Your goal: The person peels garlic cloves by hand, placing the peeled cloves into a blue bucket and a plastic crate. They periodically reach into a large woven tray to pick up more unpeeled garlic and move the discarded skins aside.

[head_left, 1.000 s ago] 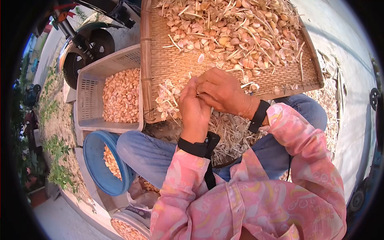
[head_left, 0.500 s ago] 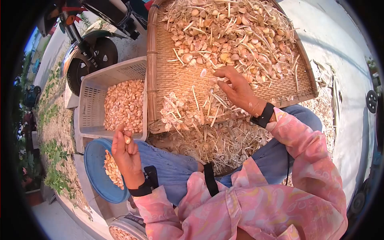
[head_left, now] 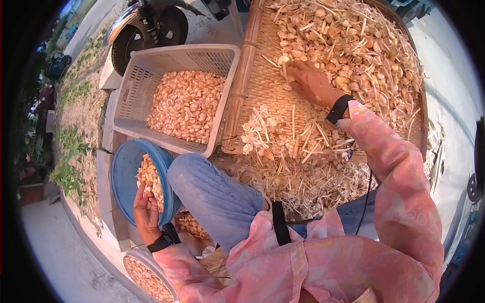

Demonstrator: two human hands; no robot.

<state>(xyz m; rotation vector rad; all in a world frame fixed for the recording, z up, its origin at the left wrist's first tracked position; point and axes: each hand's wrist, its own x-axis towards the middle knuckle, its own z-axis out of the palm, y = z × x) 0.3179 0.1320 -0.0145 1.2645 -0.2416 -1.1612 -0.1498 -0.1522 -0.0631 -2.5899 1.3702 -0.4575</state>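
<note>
My left hand (head_left: 146, 209) is over the rim of a blue bucket (head_left: 119, 174), its fingers stretched toward the peeled garlic cloves (head_left: 151, 177) inside. No clove shows in it. On the woven tray (head_left: 262, 91), my right hand (head_left: 316, 85) is palm down at the edge of a heap of garlic cloves and dry skins (head_left: 348, 55). Its fingertips are bent down, and a pale garlic clove (head_left: 287, 87) shows by the thumb; the palm side is hidden. A smaller pile of skins and stalks (head_left: 262, 131) lies at the tray's near edge.
A grey plastic crate (head_left: 129, 113) with unpeeled garlic cloves (head_left: 187, 106) stands left of the tray. A tub of cloves (head_left: 146, 278) sits at lower left. Skins and stalks (head_left: 303, 187) litter the ground beyond my knee (head_left: 207, 182). A wheel (head_left: 151, 38) stands behind the crate.
My left hand has gone down from beside the crate to the blue bucket; the clove seen at its fingers no longer shows. My right hand has reached farther into the heap. The view has turned left.
</note>
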